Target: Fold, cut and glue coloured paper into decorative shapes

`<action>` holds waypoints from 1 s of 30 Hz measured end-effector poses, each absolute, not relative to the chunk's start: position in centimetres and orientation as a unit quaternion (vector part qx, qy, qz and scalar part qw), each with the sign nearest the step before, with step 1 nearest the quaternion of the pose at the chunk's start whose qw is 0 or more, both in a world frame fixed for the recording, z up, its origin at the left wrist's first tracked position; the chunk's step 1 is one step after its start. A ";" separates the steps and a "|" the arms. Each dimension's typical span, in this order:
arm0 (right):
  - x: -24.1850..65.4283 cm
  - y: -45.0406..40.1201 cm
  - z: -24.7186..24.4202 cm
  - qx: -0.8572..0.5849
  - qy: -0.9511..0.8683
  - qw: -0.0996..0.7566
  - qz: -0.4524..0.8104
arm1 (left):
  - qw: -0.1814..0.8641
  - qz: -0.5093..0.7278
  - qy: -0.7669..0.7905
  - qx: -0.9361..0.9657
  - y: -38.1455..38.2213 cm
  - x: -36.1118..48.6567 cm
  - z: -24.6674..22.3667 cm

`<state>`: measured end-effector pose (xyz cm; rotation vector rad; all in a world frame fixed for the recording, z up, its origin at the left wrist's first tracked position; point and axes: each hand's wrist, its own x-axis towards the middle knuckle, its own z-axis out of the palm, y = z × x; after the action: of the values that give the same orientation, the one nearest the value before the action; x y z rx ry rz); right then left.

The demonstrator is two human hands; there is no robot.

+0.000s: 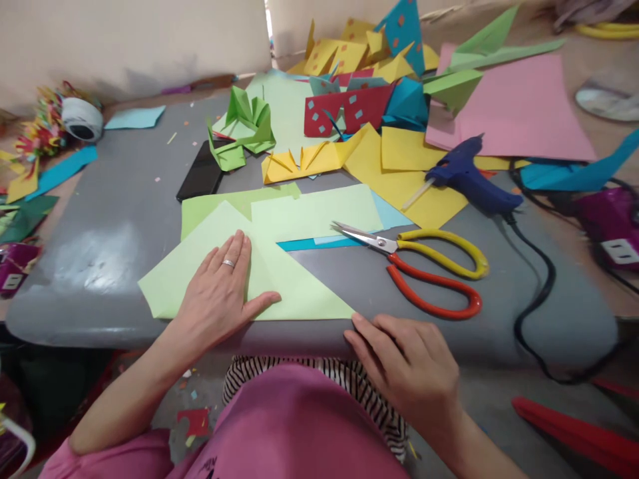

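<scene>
Paper (299, 293), pale green, lay folded at the near edge of the counter (110, 226), in head view. Left hand (217, 286) pressed flat on it, fingers together, thumb out; right hand (412, 359) pinched its right corner. Folding looked partway: diagonal edge formed, crease probably unfinished. Shaping seemed left, compared with the folded green piece (252, 126), yellow strip (299, 163) and red strip (349, 110) behind. Scissors (387, 246) and glue gun (466, 176) lay unheld, no readable brand. Shirt (299, 426) lettering was cut off, illegible.
</scene>
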<state>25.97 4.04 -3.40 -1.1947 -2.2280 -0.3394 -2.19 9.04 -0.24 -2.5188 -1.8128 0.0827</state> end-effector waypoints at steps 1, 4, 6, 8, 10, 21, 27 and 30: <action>26.0 4.0 -3.3 -0.445 -0.837 0.290 -0.130 | 0.018 0.027 -0.585 -0.810 9.0 -2.1 -0.2; 26.0 4.1 -2.5 -0.439 -0.845 0.273 -0.138 | 0.017 0.037 -0.591 -0.805 9.1 -1.9 0.1; 25.5 4.2 -1.6 -0.447 -0.844 0.254 -0.150 | 0.012 0.048 -0.593 -0.803 9.2 -1.7 0.3; 24.2 4.4 -0.7 -0.443 -0.848 0.242 -0.161 | 0.005 0.054 -0.592 -0.804 9.3 -1.6 0.6; 22.2 4.6 -0.2 -0.411 -0.866 0.237 -0.159 | -0.001 0.049 -0.597 -0.801 9.4 -1.5 0.7; 17.5 4.4 -3.1 -0.385 -0.888 0.206 -0.146 | -0.070 0.023 -0.612 -0.787 10.3 -1.8 0.9; 17.4 4.3 -3.6 -0.391 -0.884 0.195 -0.167 | -0.071 -0.017 -0.598 -0.798 10.3 -2.6 0.6; 17.3 4.0 -4.0 -0.397 -0.880 0.194 -0.172 | -0.063 -0.017 -0.599 -0.798 10.2 -2.6 0.4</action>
<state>17.32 4.03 -3.99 -1.1144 -2.4690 -0.4828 -2.63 10.16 0.42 -2.6123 -1.9625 -0.0561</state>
